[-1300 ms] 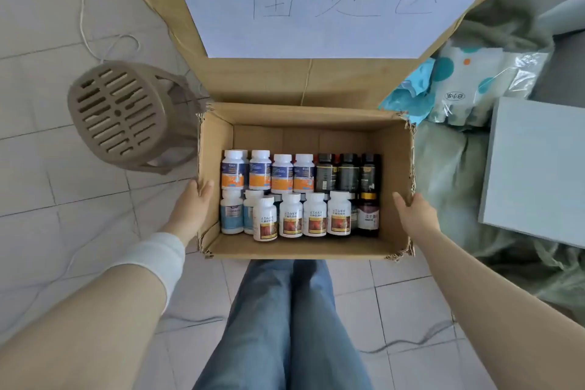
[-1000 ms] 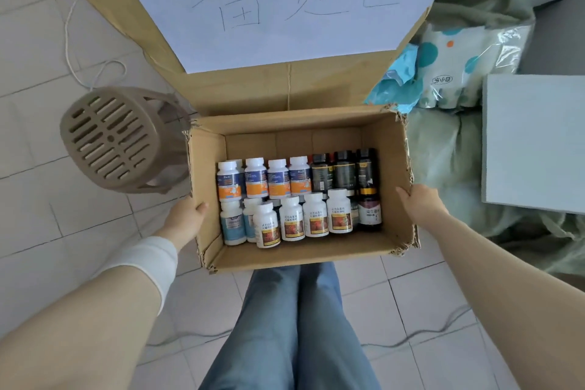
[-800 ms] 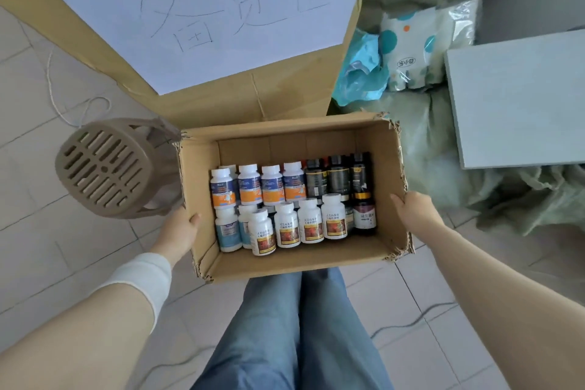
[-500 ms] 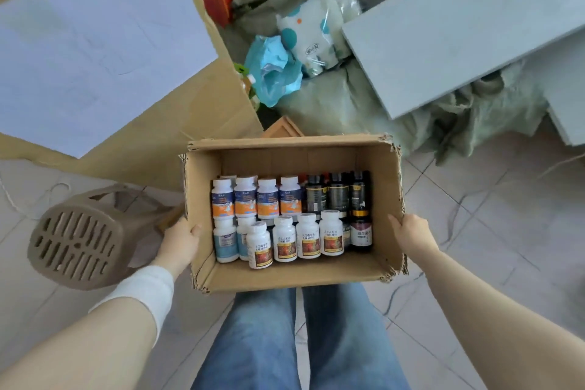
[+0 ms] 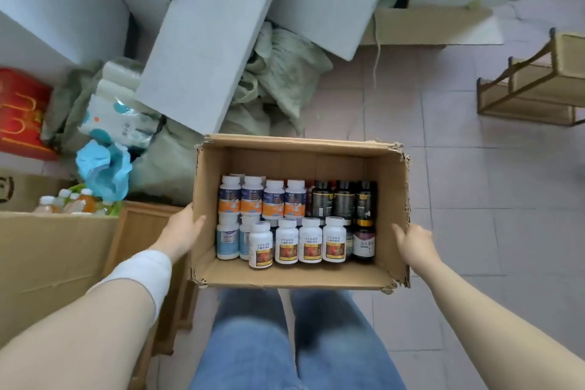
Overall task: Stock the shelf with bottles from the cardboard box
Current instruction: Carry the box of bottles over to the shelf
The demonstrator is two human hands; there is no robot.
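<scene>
Two legs in blue jeans [image 5: 285, 342] fill the bottom centre of the frame. Just above them I see the cardboard box [image 5: 294, 274] held mid-frame: the left hand [image 5: 182, 229] grips its left wall, thumb hooked over the rim, and the right hand [image 5: 413, 242] clasps the right wall. Inside, the bottles [image 5: 297, 222] stand upright in two rows, white ones left, dark ones right. Farther off, the wooden shelf [image 5: 535, 85] sits at the upper right edge, and grey-white panels [image 5: 209, 41] lean at upper left
</scene>
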